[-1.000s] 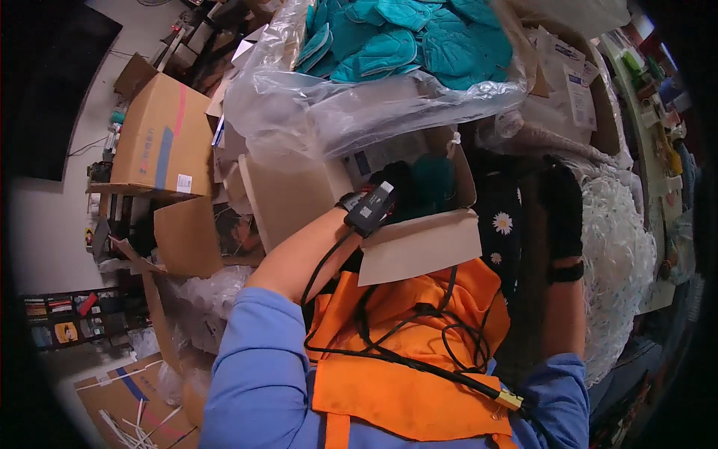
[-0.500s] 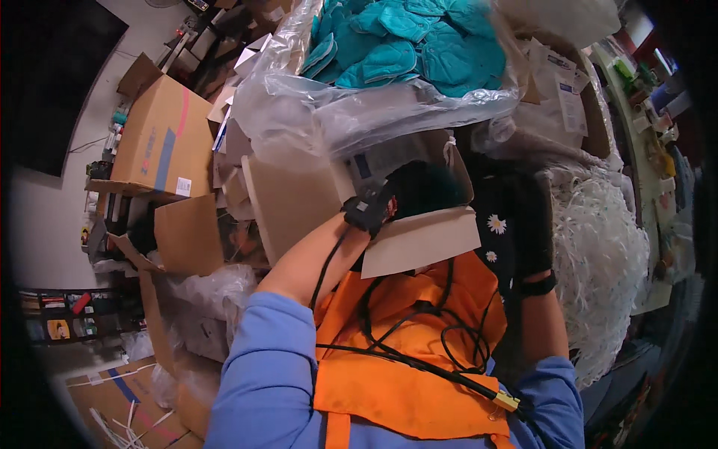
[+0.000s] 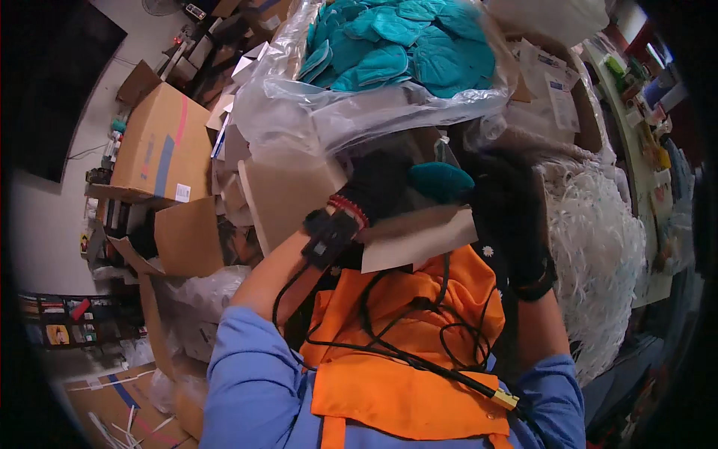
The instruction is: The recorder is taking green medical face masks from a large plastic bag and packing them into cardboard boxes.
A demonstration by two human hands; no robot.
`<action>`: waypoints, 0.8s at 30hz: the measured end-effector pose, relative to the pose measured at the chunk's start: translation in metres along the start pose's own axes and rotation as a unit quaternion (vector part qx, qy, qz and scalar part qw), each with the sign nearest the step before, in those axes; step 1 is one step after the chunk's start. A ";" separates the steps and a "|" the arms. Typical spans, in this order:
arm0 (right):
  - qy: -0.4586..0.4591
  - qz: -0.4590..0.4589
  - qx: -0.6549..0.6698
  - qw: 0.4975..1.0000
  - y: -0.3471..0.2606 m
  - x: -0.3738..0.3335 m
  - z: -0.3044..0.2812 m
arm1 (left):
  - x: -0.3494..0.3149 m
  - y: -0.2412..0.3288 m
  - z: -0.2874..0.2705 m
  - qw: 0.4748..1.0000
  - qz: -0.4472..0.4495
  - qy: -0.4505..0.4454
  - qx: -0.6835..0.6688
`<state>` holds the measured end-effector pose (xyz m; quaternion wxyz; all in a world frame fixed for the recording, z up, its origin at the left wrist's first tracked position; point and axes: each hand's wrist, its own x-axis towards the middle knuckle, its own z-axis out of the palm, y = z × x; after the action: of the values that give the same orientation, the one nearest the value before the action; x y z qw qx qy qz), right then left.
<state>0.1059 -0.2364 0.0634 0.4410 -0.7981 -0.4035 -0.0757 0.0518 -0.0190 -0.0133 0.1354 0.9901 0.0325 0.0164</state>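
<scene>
Both my hands wear black gloves over an open cardboard box (image 3: 419,239), whose pale front flap leans toward me. A teal padded fabric piece (image 3: 441,182) shows tilted between them. Its right end meets the fingers of my right hand (image 3: 510,206), which appears closed on it, though the dark glove blurs into shadow. My left hand (image 3: 378,183) is over the box's left side, and its fingers are too dark to make out. Beyond the hands, a large plastic-lined box (image 3: 404,112) holds a heap of similar teal pieces (image 3: 381,63).
White shredded packing strips (image 3: 594,262) bulge up at the right. A carton with clear bags (image 3: 557,105) stands at the back right, beside a long cluttered table (image 3: 624,135). Brown cartons (image 3: 161,142) stack up on the left. Black cables (image 3: 404,359) cross my orange apron (image 3: 404,396).
My left hand has drawn back leftward from the teal piece, which is now more visible. My right hand has shifted slightly left to meet it.
</scene>
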 end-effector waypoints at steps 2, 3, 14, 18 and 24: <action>-0.024 -0.088 -0.062 0.994 -0.005 0.015 0.003 | -0.011 0.000 -0.016 0.995 0.029 0.094 0.008; -0.044 -0.118 -0.089 0.988 -0.005 0.021 0.004 | -0.015 0.004 -0.026 0.995 0.024 0.095 0.002; -0.092 -0.026 0.011 0.995 -0.015 0.014 -0.037 | -0.064 0.002 -0.120 0.877 -0.090 0.268 -0.388; -0.275 0.047 0.080 0.957 -0.050 0.000 -0.089 | -0.065 0.001 -0.137 0.932 -0.015 0.349 -0.095; 0.121 0.101 0.031 0.987 0.011 0.014 -0.131 | -0.077 0.000 -0.158 0.949 0.000 0.234 -0.212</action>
<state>0.1537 -0.3323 0.1414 0.5166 -0.8057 -0.2665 -0.1136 -0.0312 0.0184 0.1371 0.3304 0.9071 0.0590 0.2541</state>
